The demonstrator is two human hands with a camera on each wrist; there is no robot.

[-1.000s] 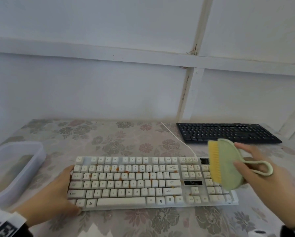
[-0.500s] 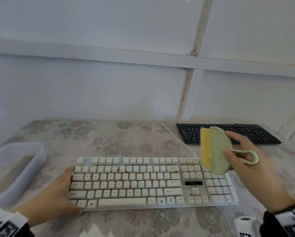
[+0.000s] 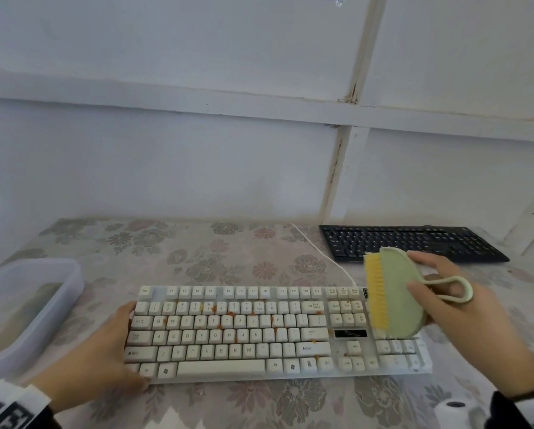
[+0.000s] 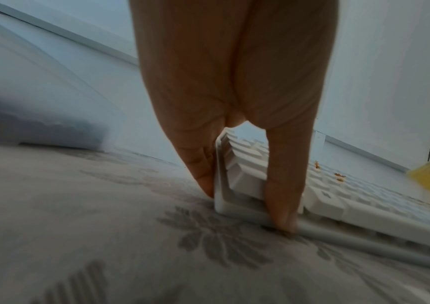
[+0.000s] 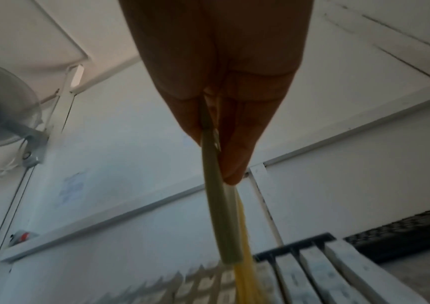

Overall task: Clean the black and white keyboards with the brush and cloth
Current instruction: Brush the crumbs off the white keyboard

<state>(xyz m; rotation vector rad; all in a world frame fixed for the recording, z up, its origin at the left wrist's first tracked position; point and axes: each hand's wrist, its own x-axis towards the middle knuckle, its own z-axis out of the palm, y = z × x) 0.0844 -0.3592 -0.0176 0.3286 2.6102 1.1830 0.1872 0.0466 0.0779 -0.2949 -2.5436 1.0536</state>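
The white keyboard (image 3: 259,332) lies in front of me on the flowered tablecloth, with orange crumbs (image 3: 228,314) between its keys. My left hand (image 3: 121,345) braces its left end: straight fingers (image 4: 203,176) lie against the side and the thumb presses the front corner. My right hand (image 3: 420,274) grips a green brush (image 3: 395,292) by its flat back. The brush's yellow bristles (image 3: 375,292) face left, just above the number pad. The black keyboard (image 3: 414,239) lies at the back right, untouched. I see no cloth.
A translucent plastic tub (image 3: 27,308) stands at the left table edge. The white keyboard's cable (image 3: 321,255) runs back towards the wall. A white roll (image 3: 451,410) sits near the front right corner. The wall closes off the table's far side.
The brush moved left and up over the keyboard's right end, then dropped a little towards the number pad. My left hand and both keyboards stayed put.
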